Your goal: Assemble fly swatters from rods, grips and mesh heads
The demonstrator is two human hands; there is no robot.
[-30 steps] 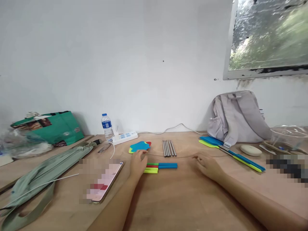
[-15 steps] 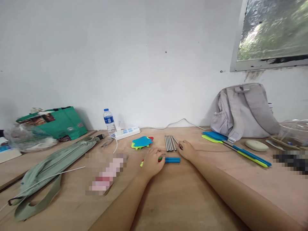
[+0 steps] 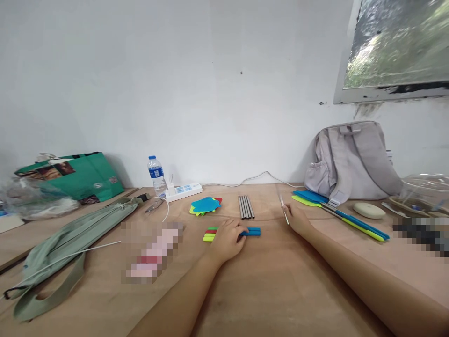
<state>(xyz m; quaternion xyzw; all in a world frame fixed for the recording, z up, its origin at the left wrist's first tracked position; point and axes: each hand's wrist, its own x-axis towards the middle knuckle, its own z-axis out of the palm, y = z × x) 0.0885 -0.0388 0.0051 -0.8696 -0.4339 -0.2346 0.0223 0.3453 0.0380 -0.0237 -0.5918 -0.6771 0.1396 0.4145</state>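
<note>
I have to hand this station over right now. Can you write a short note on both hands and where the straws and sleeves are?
Left hand: rests on the coloured sleeves lying in a row on the table.
Right hand: grip shut on one metal straw, lifted clear of the table.
Remaining metal straws: bundled side by side behind the sleeves.
Done: one straw picked out.
Left: no sleeve visibly on that straw; the bundled straws are bare.

Plain white wall (image 3: pixel 210 93) filling most of the frame, small dark speck near centre, window (image 3: pixel 400 47) with weathered frame at upper right showing blurred greenery, soft daylight, light wooden tabletop (image 3: pixel 266 290) across the lower half
</note>
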